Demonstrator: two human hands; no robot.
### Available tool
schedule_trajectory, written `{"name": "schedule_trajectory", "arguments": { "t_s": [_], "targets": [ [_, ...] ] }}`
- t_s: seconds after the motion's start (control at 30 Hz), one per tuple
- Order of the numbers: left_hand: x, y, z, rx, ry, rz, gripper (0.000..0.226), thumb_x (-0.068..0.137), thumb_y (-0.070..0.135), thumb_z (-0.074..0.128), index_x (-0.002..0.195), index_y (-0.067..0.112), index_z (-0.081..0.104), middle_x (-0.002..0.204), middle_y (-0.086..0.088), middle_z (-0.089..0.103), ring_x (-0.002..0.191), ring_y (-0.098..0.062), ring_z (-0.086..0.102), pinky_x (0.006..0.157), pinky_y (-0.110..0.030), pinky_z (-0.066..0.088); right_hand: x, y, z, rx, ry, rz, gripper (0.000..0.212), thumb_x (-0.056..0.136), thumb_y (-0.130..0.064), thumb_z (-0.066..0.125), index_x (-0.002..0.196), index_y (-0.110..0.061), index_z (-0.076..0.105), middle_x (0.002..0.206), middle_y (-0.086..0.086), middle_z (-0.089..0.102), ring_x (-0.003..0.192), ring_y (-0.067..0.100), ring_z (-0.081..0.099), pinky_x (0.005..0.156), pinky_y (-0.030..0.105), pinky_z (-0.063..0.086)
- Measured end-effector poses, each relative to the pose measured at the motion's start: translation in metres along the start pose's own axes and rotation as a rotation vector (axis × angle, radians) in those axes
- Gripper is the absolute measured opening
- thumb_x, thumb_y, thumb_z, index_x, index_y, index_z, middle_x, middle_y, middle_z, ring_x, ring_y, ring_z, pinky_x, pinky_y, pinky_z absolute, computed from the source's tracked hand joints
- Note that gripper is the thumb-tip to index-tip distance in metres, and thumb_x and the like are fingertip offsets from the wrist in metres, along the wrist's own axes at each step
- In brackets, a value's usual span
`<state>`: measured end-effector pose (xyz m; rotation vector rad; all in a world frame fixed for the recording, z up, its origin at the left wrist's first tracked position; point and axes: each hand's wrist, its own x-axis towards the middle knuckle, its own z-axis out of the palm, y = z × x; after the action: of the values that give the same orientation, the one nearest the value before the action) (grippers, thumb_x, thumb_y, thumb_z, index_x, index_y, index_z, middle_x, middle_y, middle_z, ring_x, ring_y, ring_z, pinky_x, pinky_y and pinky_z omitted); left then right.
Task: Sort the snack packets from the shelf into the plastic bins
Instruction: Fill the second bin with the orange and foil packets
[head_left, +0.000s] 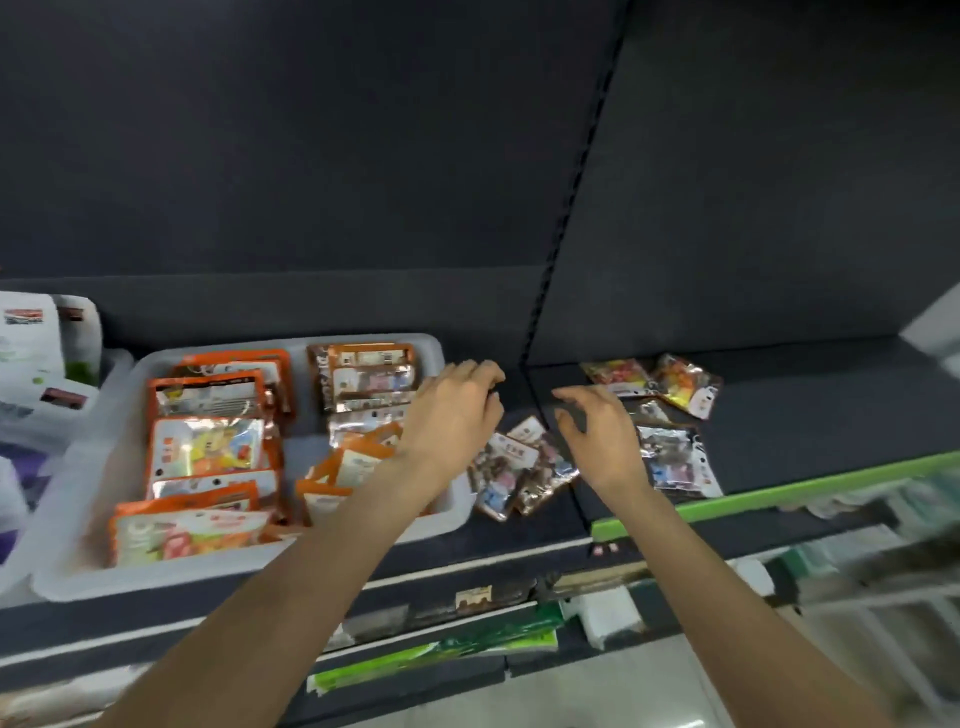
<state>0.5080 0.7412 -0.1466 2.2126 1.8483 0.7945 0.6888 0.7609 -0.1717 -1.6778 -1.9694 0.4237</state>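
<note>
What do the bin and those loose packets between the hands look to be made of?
Bin: looks like translucent white plastic, smooth with a slight sheen, with rounded moulded corners and a thick rim.
Loose packets: seemingly thin glossy film, possibly foil-backed; crinkled, with bright glints and a printed card header.

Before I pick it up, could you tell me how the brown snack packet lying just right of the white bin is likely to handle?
The brown snack packet looks like thin glossy film, so it will probably flex and feel slick. It lies flat and small, so likely light. It overlaps a second packet, which may slide along if pushed. Both the left hand and the right hand hover empty above.
</note>
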Motion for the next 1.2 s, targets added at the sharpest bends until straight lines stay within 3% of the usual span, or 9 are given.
{"name": "schedule_trajectory", "arguments": {
  "t_s": [0.2,0.4,0.53,0.73,0.83,0.93,1.07,1.2],
  "targets": [
    [0.062,0.091,0.105,0.011,-0.138,-0.062,0.031,0.095,0.02,0.046,0.125,0.015,0.05,0.12,-0.004,0.055,0.114,-0.022,0.048,0.091,-0.036,0.042,0.036,0.137,-0.052,-0.064,-0.075,0.109,0.035,0.094,-0.014,0.052,0.129,-0.012,0.055,0.131,0.01,0.049,0.116,0.029,0.051,0.092,0.041,0.046],
    [0.111,0.115,0.188,0.012,-0.371,-0.162,0.046,0.096,0.019,0.049,0.141,0.014,0.038,0.139,-0.01,0.043,0.128,-0.026,0.039,0.103,-0.038,0.037,0.082,0.228,-0.07,-0.149,-0.21,0.132,0.044,0.098,-0.023,0.049,0.14,-0.014,0.043,0.142,0.009,0.041,0.131,0.028,0.038,0.098,0.041,0.043],
    [0.137,0.119,0.217,0.063,-0.385,-0.216,0.052,0.095,0.019,0.049,0.144,0.015,0.034,0.146,-0.01,0.037,0.132,-0.028,0.037,0.104,-0.039,0.038,0.111,0.264,-0.065,-0.21,-0.305,0.145,0.054,0.098,-0.027,0.048,0.147,-0.018,0.029,0.154,0.007,0.025,0.142,0.025,0.022,0.103,0.041,0.039],
    [0.149,0.119,0.243,0.156,-0.379,-0.369,0.062,0.093,0.014,0.05,0.149,0.018,0.022,0.15,-0.007,0.03,0.133,-0.028,0.034,0.101,-0.041,0.037,0.135,0.298,-0.054,-0.184,-0.433,0.169,0.054,0.098,-0.033,0.048,0.147,-0.022,0.028,0.156,0.006,0.019,0.14,0.027,0.026,0.105,0.043,0.038],
    [0.149,0.117,0.253,0.184,-0.294,-0.363,0.051,0.092,0.008,0.051,0.14,0.016,0.038,0.138,-0.009,0.044,0.124,-0.029,0.043,0.093,-0.04,0.042,0.142,0.307,-0.053,-0.205,-0.354,0.151,0.052,0.096,-0.029,0.051,0.144,-0.017,0.034,0.146,0.01,0.032,0.133,0.027,0.035,0.1,0.043,0.042],
    [0.15,0.115,0.253,0.16,-0.192,-0.358,0.041,0.089,-0.002,0.049,0.127,0.013,0.054,0.119,-0.014,0.056,0.109,-0.032,0.052,0.079,-0.038,0.045,0.149,0.314,-0.052,-0.223,-0.316,0.156,0.062,0.093,-0.026,0.056,0.148,-0.018,0.027,0.147,0.011,0.028,0.135,0.026,0.029,0.101,0.042,0.039],
    [0.148,0.117,0.241,0.119,-0.045,-0.347,0.02,0.094,0.014,0.052,0.109,0.014,0.065,0.109,-0.009,0.064,0.101,-0.03,0.057,0.079,-0.035,0.045,0.153,0.319,-0.048,-0.193,-0.295,0.166,0.073,0.086,-0.031,0.066,0.147,-0.016,0.028,0.146,0.015,0.032,0.135,0.03,0.03,0.109,0.042,0.033],
    [0.152,0.127,0.222,0.131,0.1,-0.303,0.021,0.096,0.02,0.05,0.109,0.016,0.066,0.107,-0.009,0.066,0.097,-0.031,0.059,0.079,-0.036,0.046,0.163,0.32,-0.05,-0.235,-0.32,0.208,0.091,0.074,-0.041,0.077,0.146,-0.017,0.027,0.145,0.021,0.03,0.138,0.035,0.023,0.111,0.044,0.029]
  ]
}}
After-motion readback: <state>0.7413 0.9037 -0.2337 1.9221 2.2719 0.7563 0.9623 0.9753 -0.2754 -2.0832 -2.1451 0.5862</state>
